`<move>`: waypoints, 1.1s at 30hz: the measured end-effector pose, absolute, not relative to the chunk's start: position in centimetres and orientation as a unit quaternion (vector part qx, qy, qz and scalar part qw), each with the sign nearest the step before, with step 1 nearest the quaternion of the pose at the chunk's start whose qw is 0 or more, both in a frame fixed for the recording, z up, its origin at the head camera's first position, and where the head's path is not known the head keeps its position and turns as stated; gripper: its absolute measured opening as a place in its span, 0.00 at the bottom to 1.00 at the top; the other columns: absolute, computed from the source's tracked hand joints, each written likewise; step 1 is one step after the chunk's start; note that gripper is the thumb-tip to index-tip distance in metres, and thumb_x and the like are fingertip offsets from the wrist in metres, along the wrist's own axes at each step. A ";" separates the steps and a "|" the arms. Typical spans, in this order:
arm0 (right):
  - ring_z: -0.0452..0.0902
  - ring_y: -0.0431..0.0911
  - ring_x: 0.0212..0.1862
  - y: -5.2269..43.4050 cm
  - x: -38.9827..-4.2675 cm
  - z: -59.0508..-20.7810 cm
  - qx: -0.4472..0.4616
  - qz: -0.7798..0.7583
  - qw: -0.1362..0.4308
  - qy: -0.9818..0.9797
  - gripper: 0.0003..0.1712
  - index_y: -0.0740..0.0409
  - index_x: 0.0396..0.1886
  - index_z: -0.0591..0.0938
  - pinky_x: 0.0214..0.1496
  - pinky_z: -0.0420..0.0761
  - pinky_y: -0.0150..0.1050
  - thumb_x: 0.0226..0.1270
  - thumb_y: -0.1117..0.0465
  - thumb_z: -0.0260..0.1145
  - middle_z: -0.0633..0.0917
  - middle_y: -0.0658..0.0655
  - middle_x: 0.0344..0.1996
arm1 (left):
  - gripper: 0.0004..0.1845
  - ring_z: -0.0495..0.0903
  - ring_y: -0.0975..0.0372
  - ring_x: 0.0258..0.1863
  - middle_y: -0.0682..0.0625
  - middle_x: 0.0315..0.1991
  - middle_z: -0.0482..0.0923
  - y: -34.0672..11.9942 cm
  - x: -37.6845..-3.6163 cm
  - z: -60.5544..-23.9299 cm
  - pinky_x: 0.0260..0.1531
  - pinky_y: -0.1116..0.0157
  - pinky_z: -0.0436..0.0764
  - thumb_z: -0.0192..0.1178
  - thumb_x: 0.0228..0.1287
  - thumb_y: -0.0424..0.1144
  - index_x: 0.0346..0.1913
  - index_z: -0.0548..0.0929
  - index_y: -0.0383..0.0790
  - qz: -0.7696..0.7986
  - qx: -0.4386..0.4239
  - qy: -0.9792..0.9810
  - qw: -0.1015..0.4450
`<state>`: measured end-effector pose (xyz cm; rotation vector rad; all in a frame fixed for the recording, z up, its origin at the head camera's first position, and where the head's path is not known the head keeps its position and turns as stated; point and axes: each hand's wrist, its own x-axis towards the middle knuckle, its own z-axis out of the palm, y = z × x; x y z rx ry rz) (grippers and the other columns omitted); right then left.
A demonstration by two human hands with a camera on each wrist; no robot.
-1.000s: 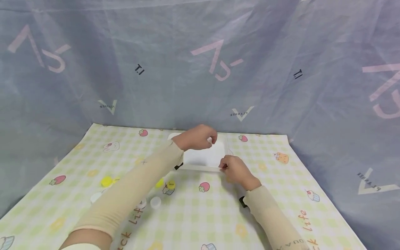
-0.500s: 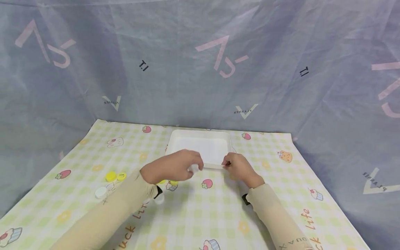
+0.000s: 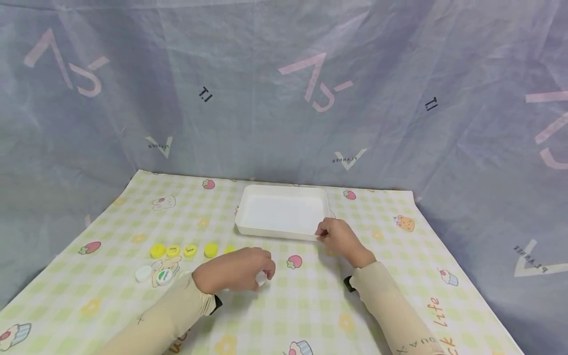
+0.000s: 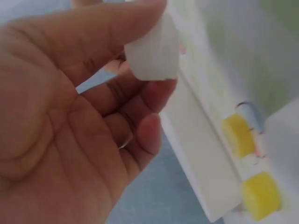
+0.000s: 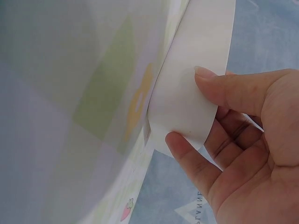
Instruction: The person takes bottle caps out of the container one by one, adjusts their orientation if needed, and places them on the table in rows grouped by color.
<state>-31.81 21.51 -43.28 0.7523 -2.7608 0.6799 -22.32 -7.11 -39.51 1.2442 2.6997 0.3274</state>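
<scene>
My left hand [image 3: 237, 270] pinches a white bottle cap [image 4: 155, 52] between thumb and fingers, above the cloth in front of the tray. Beyond it stands a shallow white tray [image 3: 243, 230], with nothing seen inside. The near right corner of that tray is gripped by my right hand [image 3: 342, 241], thumb on the outer wall [image 5: 187, 88] in the right wrist view. Left of the left hand lie several yellow bottle caps [image 3: 210, 250] in a row. Nearer me are a plain white cap [image 3: 143, 273] and a white cap with a green print [image 3: 164, 277]. The left hand partly covers this area.
A checked cloth [image 3: 284, 305] with printed fruit and cakes covers the table. Behind the table's far edge hangs a grey-blue curtain [image 3: 248, 98]. A blurred white shape [image 4: 285, 140] fills the right edge of the left wrist view.
My left hand has come back from over the tray toward me and to the left, still holding the white cap. The right hand has stayed at the tray's corner.
</scene>
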 end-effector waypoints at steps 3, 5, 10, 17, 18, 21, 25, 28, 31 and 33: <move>0.80 0.40 0.32 21.6 -31.8 -43.4 0.256 0.234 0.101 -0.933 0.08 0.55 0.25 0.86 0.39 0.82 0.38 0.57 0.72 0.73 0.82 0.47 0.26 | 0.15 0.73 0.68 0.35 0.60 0.32 0.75 -7.1 -22.0 -40.3 0.41 0.70 0.75 0.74 0.45 0.27 0.33 0.83 0.49 0.112 0.416 0.899 0.074; 0.80 0.40 0.32 21.7 -31.8 -43.4 0.256 0.235 0.102 -0.932 0.08 0.55 0.25 0.86 0.39 0.82 0.38 0.57 0.72 0.73 0.82 0.47 0.26 | 0.15 0.72 0.69 0.32 0.60 0.31 0.74 -7.1 -21.9 -40.7 0.39 0.71 0.73 0.73 0.44 0.26 0.32 0.83 0.49 0.114 0.418 0.898 0.074; 0.79 0.40 0.32 21.8 -32.0 -43.6 0.258 0.236 0.102 -0.931 0.09 0.54 0.24 0.86 0.39 0.81 0.37 0.57 0.72 0.73 0.81 0.46 0.26 | 0.15 0.69 0.69 0.31 0.61 0.30 0.72 -7.0 -21.7 -41.6 0.37 0.71 0.72 0.73 0.44 0.27 0.31 0.82 0.50 0.123 0.407 0.901 0.088; 0.79 0.40 0.32 21.9 -32.1 -43.6 0.258 0.234 0.099 -0.932 0.08 0.56 0.25 0.86 0.39 0.81 0.38 0.57 0.72 0.73 0.81 0.47 0.26 | 0.16 0.68 0.68 0.31 0.62 0.31 0.71 -7.1 -21.8 -42.1 0.37 0.71 0.72 0.74 0.44 0.30 0.31 0.81 0.53 0.128 0.388 0.907 0.104; 0.79 0.40 0.32 21.9 -32.1 -43.6 0.258 0.234 0.099 -0.932 0.08 0.56 0.25 0.86 0.39 0.81 0.38 0.57 0.72 0.73 0.82 0.47 0.26 | 0.16 0.68 0.68 0.31 0.62 0.31 0.71 -7.1 -21.8 -42.2 0.37 0.71 0.71 0.74 0.44 0.29 0.31 0.81 0.53 0.128 0.389 0.906 0.103; 0.79 0.41 0.32 22.0 -32.0 -43.6 0.257 0.234 0.099 -0.932 0.07 0.56 0.26 0.86 0.40 0.81 0.39 0.58 0.72 0.73 0.82 0.48 0.26 | 0.16 0.68 0.68 0.31 0.62 0.31 0.71 -7.1 -21.9 -42.2 0.37 0.71 0.71 0.74 0.45 0.30 0.31 0.81 0.54 0.127 0.390 0.906 0.106; 0.78 0.41 0.32 22.4 -31.9 -43.6 0.257 0.234 0.103 -0.932 0.08 0.56 0.26 0.86 0.40 0.81 0.41 0.58 0.72 0.72 0.82 0.48 0.26 | 0.15 0.68 0.69 0.33 0.63 0.32 0.71 -6.8 -22.0 -42.1 0.38 0.71 0.72 0.75 0.46 0.32 0.32 0.81 0.54 0.123 0.394 0.904 0.107; 0.77 0.41 0.32 22.7 -31.9 -43.7 0.253 0.232 0.103 -0.933 0.08 0.55 0.26 0.85 0.40 0.80 0.41 0.58 0.72 0.72 0.81 0.48 0.26 | 0.15 0.68 0.69 0.33 0.63 0.32 0.71 -6.6 -22.0 -42.0 0.39 0.71 0.71 0.75 0.46 0.32 0.32 0.81 0.54 0.117 0.401 0.903 0.102; 0.76 0.40 0.32 22.9 -31.9 -43.8 0.247 0.232 0.099 -0.936 0.08 0.54 0.27 0.85 0.40 0.79 0.41 0.60 0.70 0.72 0.81 0.47 0.26 | 0.14 0.69 0.69 0.35 0.63 0.33 0.72 -6.5 -22.2 -41.9 0.39 0.71 0.72 0.75 0.47 0.36 0.34 0.82 0.54 0.112 0.404 0.902 0.100; 0.76 0.40 0.32 22.9 -31.8 -43.9 0.243 0.232 0.092 -0.937 0.07 0.53 0.27 0.85 0.40 0.79 0.41 0.61 0.68 0.72 0.81 0.47 0.27 | 0.12 0.71 0.69 0.38 0.62 0.37 0.74 -6.7 -22.4 -41.4 0.43 0.69 0.73 0.74 0.52 0.41 0.39 0.84 0.53 0.113 0.405 0.902 0.096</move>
